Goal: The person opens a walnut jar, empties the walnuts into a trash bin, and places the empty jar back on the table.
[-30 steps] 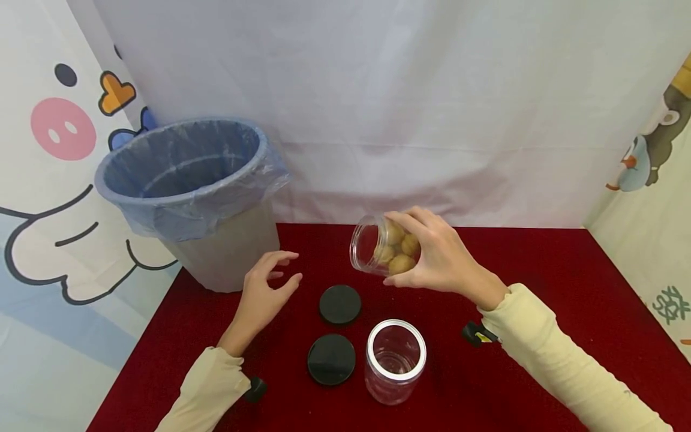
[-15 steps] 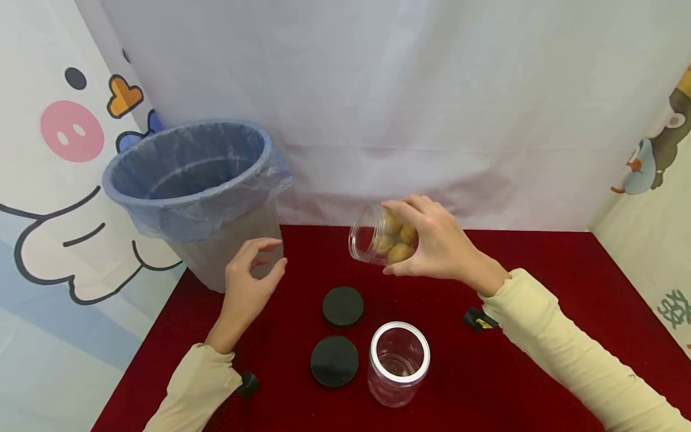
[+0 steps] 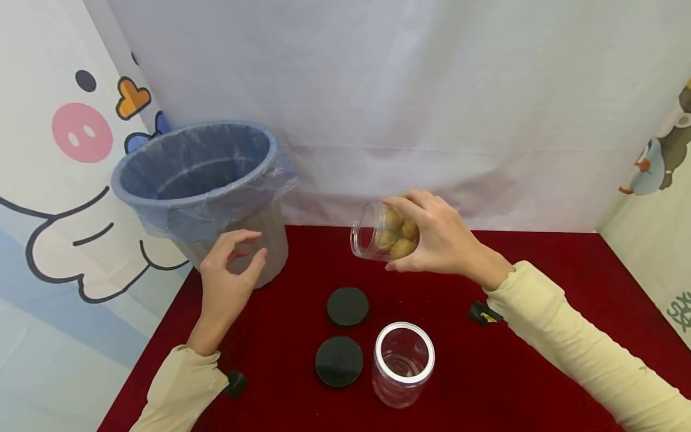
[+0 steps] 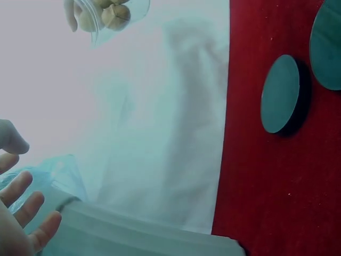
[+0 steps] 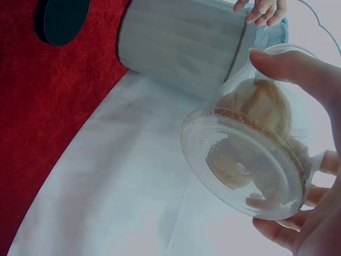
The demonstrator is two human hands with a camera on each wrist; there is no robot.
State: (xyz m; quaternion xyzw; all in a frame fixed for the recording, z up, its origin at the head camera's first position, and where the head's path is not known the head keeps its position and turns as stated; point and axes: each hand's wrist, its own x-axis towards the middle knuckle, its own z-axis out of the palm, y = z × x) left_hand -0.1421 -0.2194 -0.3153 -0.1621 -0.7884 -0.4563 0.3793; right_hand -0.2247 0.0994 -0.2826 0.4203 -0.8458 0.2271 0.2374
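My right hand (image 3: 439,237) grips a clear jar (image 3: 368,233) tipped on its side above the table, its uncovered mouth facing left. Inside lie several round tan nuts (image 3: 403,248) that look like walnuts; in the right wrist view, brown crumbs line the edge of the jar's base (image 5: 240,160). My left hand (image 3: 225,279) hovers before the bin, fingers loosely curved and thumb apart, holding nothing. On the table below, a second clear jar (image 3: 402,384) with a silvery rim stands upright without a lid. Two dark round lids, a farther lid (image 3: 348,306) and a nearer lid (image 3: 339,361), lie left of it.
A grey bin (image 3: 272,240) lined with a bluish plastic bag (image 3: 216,207) stands at the table's back left. Red cloth (image 3: 518,360) covers the table. A white curtain (image 3: 405,90) hangs behind it, with cartoon-printed sheets at both sides.
My left hand has drawn away to the left, toward the front of the bin. My right hand has lifted the tipped jar slightly; the nuts stay inside. The whole head view has shifted a little.
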